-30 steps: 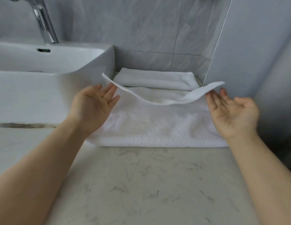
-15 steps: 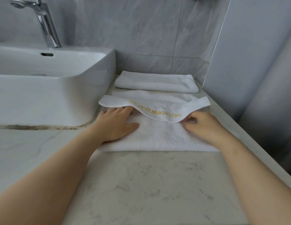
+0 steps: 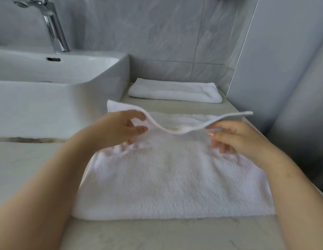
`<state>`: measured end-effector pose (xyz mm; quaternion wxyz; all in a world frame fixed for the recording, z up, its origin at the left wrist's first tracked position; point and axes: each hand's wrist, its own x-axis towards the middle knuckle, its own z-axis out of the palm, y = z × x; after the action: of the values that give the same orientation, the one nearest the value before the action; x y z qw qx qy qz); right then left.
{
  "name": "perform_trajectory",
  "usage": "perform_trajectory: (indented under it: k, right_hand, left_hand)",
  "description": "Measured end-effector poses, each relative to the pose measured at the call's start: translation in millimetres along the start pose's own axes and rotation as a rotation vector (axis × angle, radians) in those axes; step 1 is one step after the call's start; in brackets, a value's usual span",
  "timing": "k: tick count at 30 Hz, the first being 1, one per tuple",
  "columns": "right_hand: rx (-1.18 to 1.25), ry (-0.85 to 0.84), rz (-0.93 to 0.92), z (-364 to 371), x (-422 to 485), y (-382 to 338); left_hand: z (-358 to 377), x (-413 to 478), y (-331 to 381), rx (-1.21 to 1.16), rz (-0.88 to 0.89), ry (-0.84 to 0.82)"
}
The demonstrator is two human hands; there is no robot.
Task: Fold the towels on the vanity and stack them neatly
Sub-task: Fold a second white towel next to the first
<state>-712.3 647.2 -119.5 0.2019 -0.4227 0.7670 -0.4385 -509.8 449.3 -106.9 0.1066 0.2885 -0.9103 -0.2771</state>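
A white towel (image 3: 171, 177) lies partly folded on the marble vanity top (image 3: 157, 235), directly in front of me. Its far edge is lifted off the counter and sags in the middle. My left hand (image 3: 119, 130) pinches that raised edge at its left end between thumb and fingers. My right hand (image 3: 231, 136) holds the same edge at its right end, fingers curled under the cloth. A second white towel (image 3: 175, 91), folded into a long flat rectangle, rests at the back of the counter against the wall.
A white basin (image 3: 54, 83) with a chrome faucet (image 3: 52, 26) stands at the left, its side close to the towel. Grey tiled wall runs behind. A plain wall panel (image 3: 283, 69) bounds the counter on the right, where the vanity edge drops off.
Both hands went from pressing flat on the towel to gripping its far edge and lifting it. The view has moved closer to the towel.
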Motion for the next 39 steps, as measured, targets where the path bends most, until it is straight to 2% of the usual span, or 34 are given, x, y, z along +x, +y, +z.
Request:
perform_trajectory:
  k: [4,10,12,16,19,22,24,26,28,31,33,35,37,39]
  right_hand:
    - [0.133,0.086,-0.041,4,7,5]
    - [-0.088,0.073,0.070,13,13,19]
    - [-0.084,0.098,0.064,11,15,20]
    - [-0.129,0.094,0.102,8,20,24]
    - [-0.245,0.078,0.136,10,26,22]
    - [-0.378,0.071,0.107,12,31,21]
    - [-0.303,0.079,0.101,12,31,23]
    - [-0.207,0.162,0.075,9,31,27]
    - [-0.226,0.314,0.053,6,31,28]
    - [-0.113,0.464,0.167,1,43,29]
    - [-0.037,0.449,0.272,-7,56,30]
    - [-0.017,0.443,0.352,-14,68,31]
    - [-0.060,0.472,0.371,-17,79,39]
    - [-0.218,0.507,0.356,-17,85,50]
  left_hand:
    - [11,13,-9,-0.052,-0.001,0.185]
    - [27,18,-15,0.371,-0.025,0.062]
    - [27,18,-15,0.412,0.004,0.035]
    - [26,21,-15,0.403,0.026,-0.098]
    - [28,25,-16,0.423,0.054,-0.123]
    - [26,29,-20,0.345,0.062,-0.094]
    - [25,31,-24,0.265,0.067,-0.048]
    - [26,33,-27,0.275,0.058,0.030]
    - [28,36,-28,0.351,-0.013,0.132]
    - [31,40,-30,0.236,-0.135,0.227]
    - [34,45,-30,0.132,-0.179,0.243]
    - [35,51,-30,0.124,-0.209,0.237]
    - [34,57,-30,0.144,-0.214,0.220]
    - [34,61,-31,0.134,-0.196,0.212]
